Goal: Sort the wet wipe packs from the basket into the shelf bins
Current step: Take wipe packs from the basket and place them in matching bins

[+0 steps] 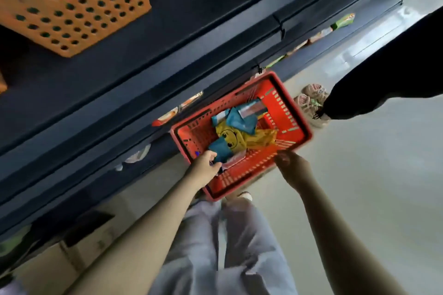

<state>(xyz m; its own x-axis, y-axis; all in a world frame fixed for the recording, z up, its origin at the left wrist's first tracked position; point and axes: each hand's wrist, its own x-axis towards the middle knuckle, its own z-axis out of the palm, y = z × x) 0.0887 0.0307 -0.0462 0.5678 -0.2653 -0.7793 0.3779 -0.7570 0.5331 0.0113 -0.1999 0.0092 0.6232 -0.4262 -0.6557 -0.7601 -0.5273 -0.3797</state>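
One flat teal pack point(219, 147) gripped by left fingers point(212, 156); right fingers point(282, 158) unclear; slotted basket point(230, 179).

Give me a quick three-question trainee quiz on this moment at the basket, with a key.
1. True or false: the left hand reaches into the red basket and grips a blue pack.
2. Where is the right hand? A) at the basket's near rim B) flat on the floor C) inside a pocket
3. Fill in: the perforated bin at upper left is ___ in colour.

Key: 1 true; 2 A; 3 orange.
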